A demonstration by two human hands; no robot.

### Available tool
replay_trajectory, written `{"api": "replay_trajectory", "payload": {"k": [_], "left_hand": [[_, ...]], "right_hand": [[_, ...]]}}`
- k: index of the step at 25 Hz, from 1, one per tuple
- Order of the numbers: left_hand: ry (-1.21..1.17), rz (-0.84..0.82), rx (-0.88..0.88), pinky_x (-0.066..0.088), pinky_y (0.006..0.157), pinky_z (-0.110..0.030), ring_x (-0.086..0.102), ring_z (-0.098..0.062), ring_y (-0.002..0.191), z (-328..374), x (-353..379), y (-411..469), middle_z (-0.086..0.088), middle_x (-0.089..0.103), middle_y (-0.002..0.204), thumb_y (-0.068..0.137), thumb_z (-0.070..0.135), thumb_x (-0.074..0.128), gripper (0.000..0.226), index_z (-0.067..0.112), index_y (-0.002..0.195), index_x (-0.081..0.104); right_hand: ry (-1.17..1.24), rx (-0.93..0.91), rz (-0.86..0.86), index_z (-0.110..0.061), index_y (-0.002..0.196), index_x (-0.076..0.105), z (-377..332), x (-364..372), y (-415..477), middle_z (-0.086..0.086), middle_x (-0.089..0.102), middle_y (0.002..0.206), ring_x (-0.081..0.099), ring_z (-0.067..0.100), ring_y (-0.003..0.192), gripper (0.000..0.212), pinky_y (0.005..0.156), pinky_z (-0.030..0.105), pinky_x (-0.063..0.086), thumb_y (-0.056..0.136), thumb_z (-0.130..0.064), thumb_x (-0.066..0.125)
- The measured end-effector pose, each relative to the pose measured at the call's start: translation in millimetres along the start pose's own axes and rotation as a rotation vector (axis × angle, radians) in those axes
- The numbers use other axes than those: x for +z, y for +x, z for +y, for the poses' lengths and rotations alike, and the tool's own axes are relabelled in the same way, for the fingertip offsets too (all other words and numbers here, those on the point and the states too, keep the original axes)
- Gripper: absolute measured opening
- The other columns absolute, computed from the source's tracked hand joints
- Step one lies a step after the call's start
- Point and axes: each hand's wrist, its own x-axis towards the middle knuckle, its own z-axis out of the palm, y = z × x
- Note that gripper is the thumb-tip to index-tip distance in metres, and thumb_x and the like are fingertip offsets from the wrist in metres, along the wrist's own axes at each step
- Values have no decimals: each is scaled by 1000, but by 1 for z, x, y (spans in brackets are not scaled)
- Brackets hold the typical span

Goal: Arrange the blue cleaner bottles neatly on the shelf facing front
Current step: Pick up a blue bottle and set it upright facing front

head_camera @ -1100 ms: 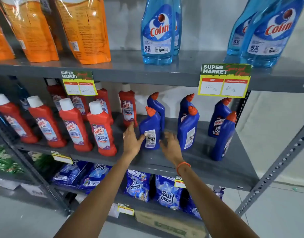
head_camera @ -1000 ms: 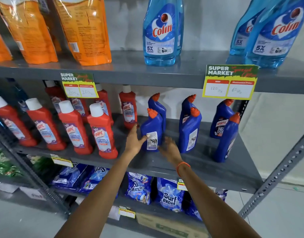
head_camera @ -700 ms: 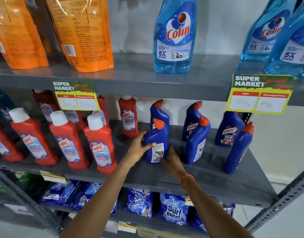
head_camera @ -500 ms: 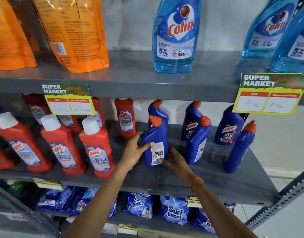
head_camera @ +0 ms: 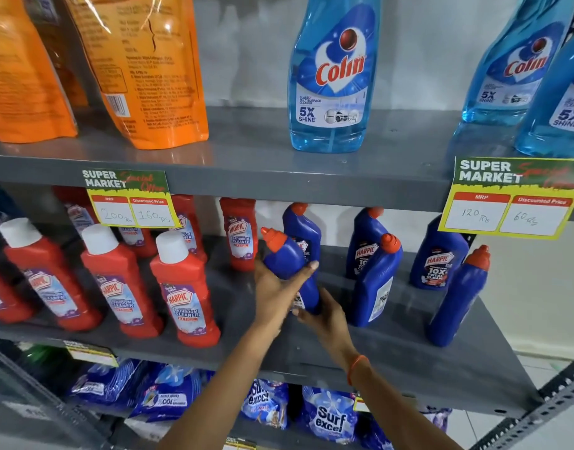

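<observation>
Blue bottle tilted, lifted off middle shelf near front edge; left hand wraps body, right hand cups base. Two rear bottles face front; two front ones still turned.

shelf looks like matt grey painted metal, blue cleaner bottles are smooth plastic, orange pouches up top are glossy crinkly film
</observation>
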Motion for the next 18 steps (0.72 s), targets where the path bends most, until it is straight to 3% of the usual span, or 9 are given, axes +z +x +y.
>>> {"api": "replay_trajectory", "payload": {"k": [3, 6, 10, 13, 15, 18], "left_hand": [[59, 159, 25, 55, 82, -38, 68, -24, 86, 5, -2, 6, -10, 70, 96, 69, 17, 78, 41, 14, 102, 56], [107, 103, 105, 53, 61, -16, 68, -4, 67, 9, -14, 18, -1, 68, 79, 72, 8, 73, 22, 23, 83, 62], [120, -103, 158, 54, 59, -13, 70, -5, 72, 14, -22, 30, 10, 73, 81, 70, 14, 78, 28, 25, 91, 64], [50, -209, 131, 56, 64, -20, 72, -16, 81, 13, -30, 36, 10, 76, 86, 69, 16, 78, 36, 20, 102, 65], [10, -275, 116, 57, 68, -24, 72, -19, 86, 11, -35, 36, 7, 76, 93, 69, 16, 77, 42, 18, 109, 64], [38, -366, 94, 57, 74, -24, 70, -19, 95, 8, -37, 36, 0, 73, 104, 66, 21, 78, 51, 20, 114, 61]], "right_hand": [[-66, -76, 69, -19, 123, 53, 4, 6, -12, 7, 55, 122, 57, 19, 111, 58, 95, 35, 49, 72, -6, 76], [-51, -77, 12, -17, 130, 44, 1, 3, -14, 7, 46, 130, 52, 21, 120, 73, 96, 43, 51, 68, -12, 82], [138, 74, -225, -25, 135, 35, -5, -5, -10, -3, 54, 128, 62, 16, 111, 84, 72, 35, 61, 67, -9, 82], [71, 126, -340, -20, 126, 47, -8, -22, 5, -1, 65, 121, 65, 11, 106, 70, 82, 24, 56, 67, -10, 82], [14, 139, -357, -14, 121, 51, -6, -28, 13, 6, 66, 120, 65, 19, 108, 65, 90, 31, 55, 65, -10, 83], [-113, 129, -205, -11, 112, 52, 2, -23, 14, 7, 67, 115, 65, 22, 103, 66, 90, 39, 55, 57, -14, 88]]}}
